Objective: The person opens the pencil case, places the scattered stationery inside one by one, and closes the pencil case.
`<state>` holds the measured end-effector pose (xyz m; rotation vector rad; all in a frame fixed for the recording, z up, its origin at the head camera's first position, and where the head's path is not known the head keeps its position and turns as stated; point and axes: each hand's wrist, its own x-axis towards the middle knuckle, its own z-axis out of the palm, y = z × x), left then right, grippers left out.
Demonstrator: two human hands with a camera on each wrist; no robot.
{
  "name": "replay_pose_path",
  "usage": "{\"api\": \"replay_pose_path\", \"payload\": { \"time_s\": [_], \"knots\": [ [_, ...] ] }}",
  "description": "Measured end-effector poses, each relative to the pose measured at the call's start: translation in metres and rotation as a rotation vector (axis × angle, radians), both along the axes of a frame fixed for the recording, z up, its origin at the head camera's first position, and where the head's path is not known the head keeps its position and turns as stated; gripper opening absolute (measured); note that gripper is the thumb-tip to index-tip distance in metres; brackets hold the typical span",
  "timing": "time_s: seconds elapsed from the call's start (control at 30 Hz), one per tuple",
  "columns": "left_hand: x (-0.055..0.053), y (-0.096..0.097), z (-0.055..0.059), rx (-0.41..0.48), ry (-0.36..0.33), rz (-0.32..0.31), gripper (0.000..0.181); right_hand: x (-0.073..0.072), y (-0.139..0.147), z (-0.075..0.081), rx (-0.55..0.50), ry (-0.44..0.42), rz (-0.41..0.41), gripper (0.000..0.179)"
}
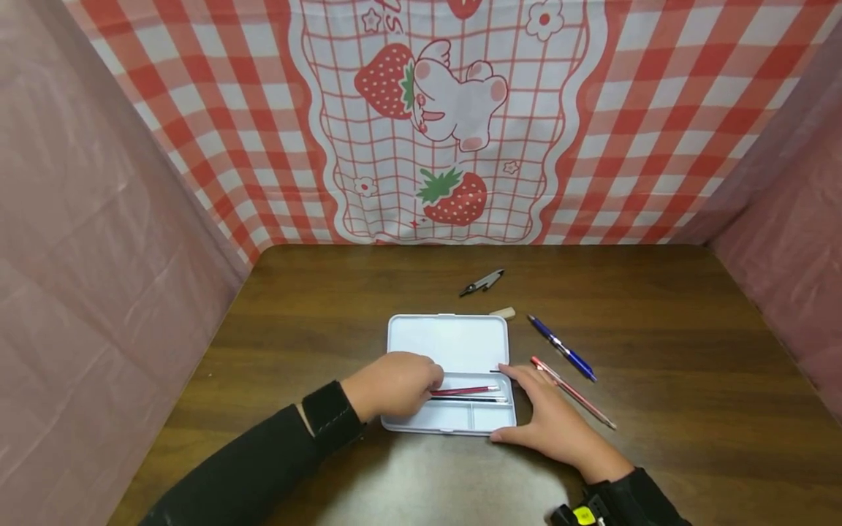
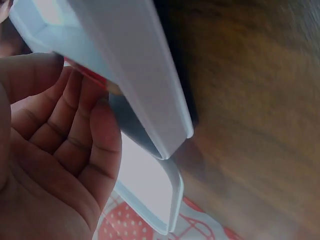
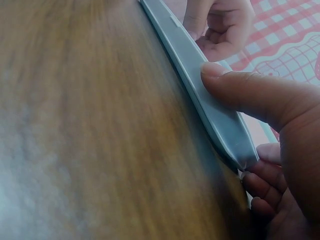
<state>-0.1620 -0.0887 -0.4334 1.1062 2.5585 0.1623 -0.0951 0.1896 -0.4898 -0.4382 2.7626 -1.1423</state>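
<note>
With left hand (image 1: 397, 383), pinching red pencil (image 1: 465, 391) inside open white pencil case (image 1: 447, 342), resting near middle of wooden table (image 1: 296, 321). Lying just beside red pencil: dark pencil (image 1: 479, 399). Showing beyond lid: compass (image 1: 484, 281), beige eraser (image 1: 504, 313). With right hand (image 1: 552, 420), gripping case's right end, thumb along near side. Lying aslant near right hand: blue pen (image 1: 563, 349), red pen (image 1: 579, 398).
</note>
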Motion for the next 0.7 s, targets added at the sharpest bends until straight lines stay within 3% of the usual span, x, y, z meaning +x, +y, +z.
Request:
{"api": "replay_pose_path", "payload": {
  "time_s": [0.13, 0.27, 0.53, 0.7],
  "knots": [
    [0.001, -0.004, -0.002, 0.044, 0.032, 0.03, 0.012, 0.0, 0.0, 0.001, 0.0, -0.009, -0.002, 0.108],
    [0.003, -0.003, -0.005, 0.034, 0.057, 0.045, 0.012, 0.0, 0.0, 0.001, 0.001, -0.01, -0.001, 0.108],
    [0.008, 0.004, -0.008, -0.005, 0.126, 0.005, 0.013, 0.0, 0.0, 0.002, 0.01, -0.006, -0.001, 0.108],
    [0.012, 0.002, -0.006, 0.046, 0.151, 0.043, 0.013, 0.0, 0.001, 0.002, 0.009, -0.006, -0.001, 0.108]
  ]
}}
